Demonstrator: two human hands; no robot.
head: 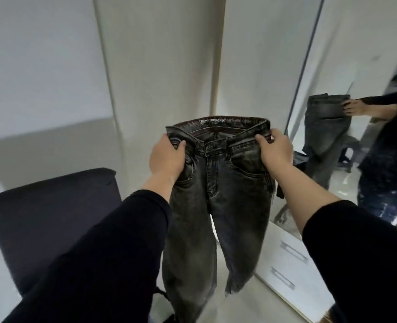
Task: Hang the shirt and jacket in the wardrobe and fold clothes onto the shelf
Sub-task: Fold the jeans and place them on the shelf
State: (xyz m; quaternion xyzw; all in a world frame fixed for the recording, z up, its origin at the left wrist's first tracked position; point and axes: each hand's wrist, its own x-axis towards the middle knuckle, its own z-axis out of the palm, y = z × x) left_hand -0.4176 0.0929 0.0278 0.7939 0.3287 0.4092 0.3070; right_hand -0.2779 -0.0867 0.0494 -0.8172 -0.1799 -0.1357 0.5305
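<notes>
A pair of dark grey washed jeans [218, 206] hangs in the air in front of me, front side facing me, legs dangling toward the floor. My left hand [168, 157] grips the left end of the waistband, thumb over the front. At the other end of the waistband my right hand [275, 150] pinches the fabric. Both arms wear black sleeves. The wardrobe's closed cream doors [160, 66] stand straight behind the jeans. No shirt, jacket or shelf shows in this view.
A dark upholstered chair [53, 215] stands at the lower left against the white wall. To the right, a mirror door [346, 113] reflects me and the jeans. Below it are white drawers with metal handles [294, 251]. Pale floor lies under the jeans.
</notes>
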